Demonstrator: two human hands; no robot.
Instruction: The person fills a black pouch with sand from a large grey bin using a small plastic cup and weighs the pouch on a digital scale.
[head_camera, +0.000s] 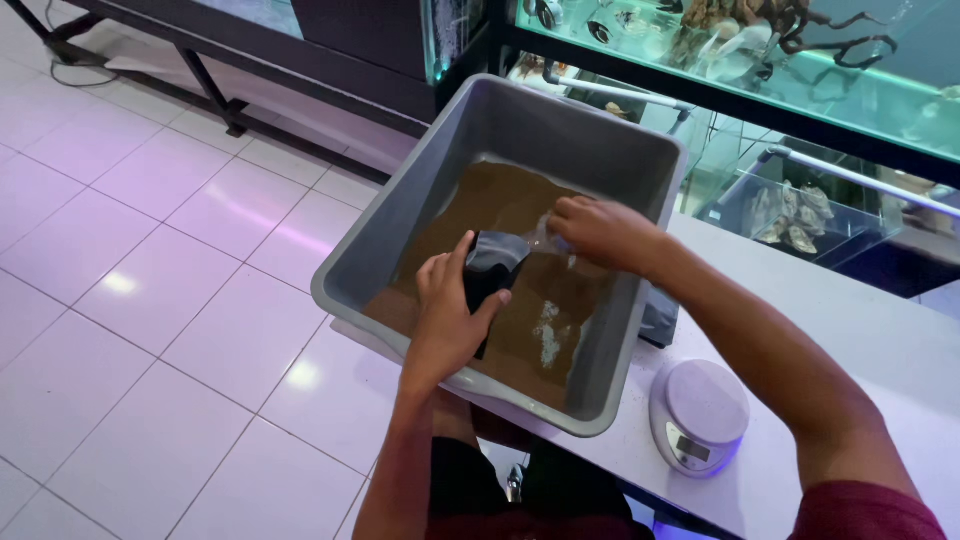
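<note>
Our left hand (447, 315) reaches up from below with the wrist bent, fingers and thumb wrapped around a small black pouch (490, 275) that we hold upright over the brown granules (500, 210) inside the grey plastic tub (600, 140). Our right arm stretches in from the right across the tub's rim, and the right hand (600, 232) is curled palm-down around a clear scoop (543, 240) tipped at the pouch's mouth. A round white kitchen scale (697, 412) sits on the white table (880, 340) just beside the tub.
</note>
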